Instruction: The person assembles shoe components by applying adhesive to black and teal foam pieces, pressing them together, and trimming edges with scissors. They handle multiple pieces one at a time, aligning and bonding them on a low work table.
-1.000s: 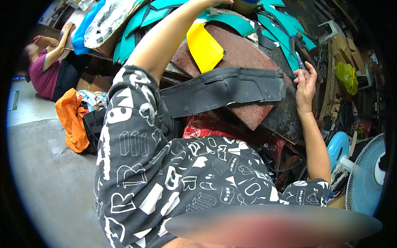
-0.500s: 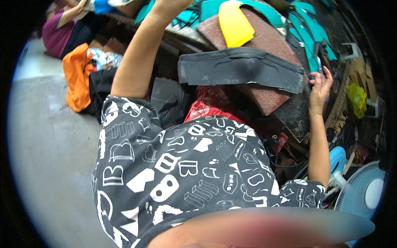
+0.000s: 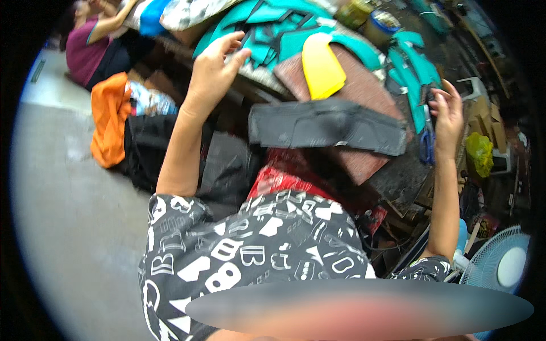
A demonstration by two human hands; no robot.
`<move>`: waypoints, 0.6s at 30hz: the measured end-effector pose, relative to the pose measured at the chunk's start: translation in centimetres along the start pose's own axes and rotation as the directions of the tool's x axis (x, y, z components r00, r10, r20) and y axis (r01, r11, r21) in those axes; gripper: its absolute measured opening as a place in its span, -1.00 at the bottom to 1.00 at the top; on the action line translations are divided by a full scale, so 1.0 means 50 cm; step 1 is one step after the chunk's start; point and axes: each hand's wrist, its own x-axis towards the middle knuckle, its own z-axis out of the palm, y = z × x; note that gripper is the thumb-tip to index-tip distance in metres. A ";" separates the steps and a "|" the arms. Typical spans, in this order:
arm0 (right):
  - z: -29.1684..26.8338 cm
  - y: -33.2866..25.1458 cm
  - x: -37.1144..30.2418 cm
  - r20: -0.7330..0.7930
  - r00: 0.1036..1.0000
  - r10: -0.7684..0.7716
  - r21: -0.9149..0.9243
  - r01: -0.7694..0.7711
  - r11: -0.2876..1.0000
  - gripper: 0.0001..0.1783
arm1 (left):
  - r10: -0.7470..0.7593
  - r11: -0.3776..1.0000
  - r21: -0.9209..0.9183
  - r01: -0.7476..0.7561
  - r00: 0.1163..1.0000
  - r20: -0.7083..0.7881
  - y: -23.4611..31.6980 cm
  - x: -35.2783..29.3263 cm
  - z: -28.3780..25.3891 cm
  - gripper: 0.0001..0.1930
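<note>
My left hand [image 3: 215,71] is raised at the near left edge of a pile of teal cut pieces [image 3: 267,25], its thumb and fingers apart. It appears to hold nothing. My right hand [image 3: 448,116] is over the right side of the table, fingers loosely curved and apart, by long teal strips [image 3: 412,62]. A small dark piece is at its fingertips, but no grip on it shows. Blue-handled scissors [image 3: 426,146] lie just left of this hand. Between my hands, a long black padded panel [image 3: 327,126] lies across a reddish-brown board [image 3: 369,96], with a folded yellow piece [image 3: 321,68] beyond it.
Orange cloth [image 3: 111,122] and black bags [image 3: 151,148] are at the left. Another person [image 3: 91,45] sits at the far left. Tubs [image 3: 382,27] stand at the back. A yellow plastic bag [image 3: 479,153], cardboard and a fan [image 3: 500,261] are at the right.
My left hand has drawn back toward me from the far edge and now shows fully. The scissors' blue handles now show plainly beside my right hand. The view has shifted, placing the table lower.
</note>
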 end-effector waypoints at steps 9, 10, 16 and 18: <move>0.112 -0.111 0.059 0.256 0.950 -0.180 -0.097 0.211 0.973 -0.60 | 0.122 0.992 -0.042 -0.117 0.983 0.139 0.037 0.292 0.259 -0.45; 0.106 -0.111 0.049 0.284 0.949 -0.140 -0.096 0.174 0.980 -0.59 | 0.173 0.984 -0.058 -0.167 0.978 0.120 0.034 0.314 0.286 -0.44; 0.010 -0.062 -0.003 0.241 0.970 0.032 -0.270 0.036 0.962 -0.53 | 0.238 0.971 -0.087 -0.225 0.948 0.211 0.040 0.342 0.385 -0.31; -0.014 -0.041 -0.009 0.206 0.971 0.120 -0.191 -0.080 0.978 -0.52 | 0.199 0.979 -0.018 -0.201 0.946 0.257 0.041 0.356 0.403 -0.21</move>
